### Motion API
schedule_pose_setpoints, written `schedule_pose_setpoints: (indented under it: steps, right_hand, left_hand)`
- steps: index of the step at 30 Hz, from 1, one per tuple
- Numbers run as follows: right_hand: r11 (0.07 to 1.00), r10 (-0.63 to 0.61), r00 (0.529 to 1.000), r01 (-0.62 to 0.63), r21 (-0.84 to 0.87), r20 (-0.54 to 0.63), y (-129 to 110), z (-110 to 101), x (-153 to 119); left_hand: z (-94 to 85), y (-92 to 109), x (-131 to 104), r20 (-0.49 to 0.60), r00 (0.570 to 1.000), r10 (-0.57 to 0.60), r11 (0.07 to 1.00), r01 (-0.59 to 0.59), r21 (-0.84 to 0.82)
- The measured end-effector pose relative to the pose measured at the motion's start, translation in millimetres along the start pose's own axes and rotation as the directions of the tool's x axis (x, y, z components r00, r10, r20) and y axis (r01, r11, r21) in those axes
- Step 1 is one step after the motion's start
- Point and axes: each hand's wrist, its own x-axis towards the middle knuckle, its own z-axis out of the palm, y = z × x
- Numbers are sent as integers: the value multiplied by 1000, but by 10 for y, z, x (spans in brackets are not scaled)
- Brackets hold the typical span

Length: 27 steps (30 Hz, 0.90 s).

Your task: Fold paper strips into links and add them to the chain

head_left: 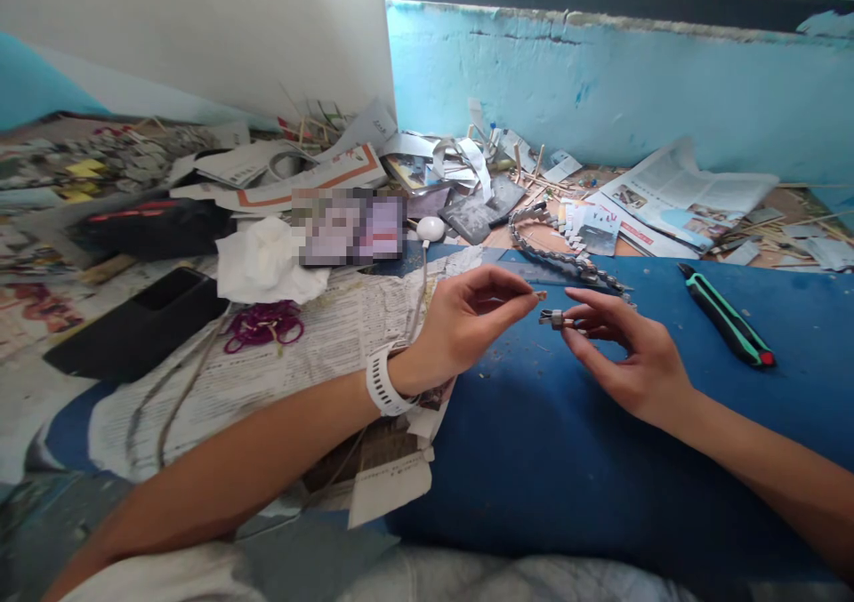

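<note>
My left hand (477,317), with a white watch on its wrist, pinches a tiny brownish piece (541,296) between thumb and fingertips. Just to the right, my right hand (627,349) grips a small grey folded-looking piece (552,319) that sticks out leftward from its fingertips. The two pieces are close together but apart, above the blue surface (534,460). Behind the hands, a long grey linked strip (553,255) curves over the blue surface's back edge. How the right fingers hold the grey piece is partly hidden.
A black and green cutter (727,317) lies at the right. At the left are newspaper (320,344), purple string (263,326), a black case (140,322), white tissue (270,260) and a white round device (431,228) with a cable. Paper scraps and sticks line the wall.
</note>
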Motion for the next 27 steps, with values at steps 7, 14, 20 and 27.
schedule_pose_setpoints:
  steps: [7,14,20,27]
  right_hand:
    - [989,103,995,-103,103,3,-16,-96,57]
    - [908,278,960,-257,331,-18,24,-145,84]
    - [997,67,989,-61,50,-134,-41,-118,41]
    - [966,-235,969,224,-129,-77,-76,-165,94]
  left_hand:
    - [-29,10,17,114,991,-64,991,77,-112]
    - [-1,3,-40,240,964,-119,947,183,-265]
    - [12,-28,-47,195,973,-126,969,163,-187]
    - [22,-56,-11,132,989,-71,989,88,-122]
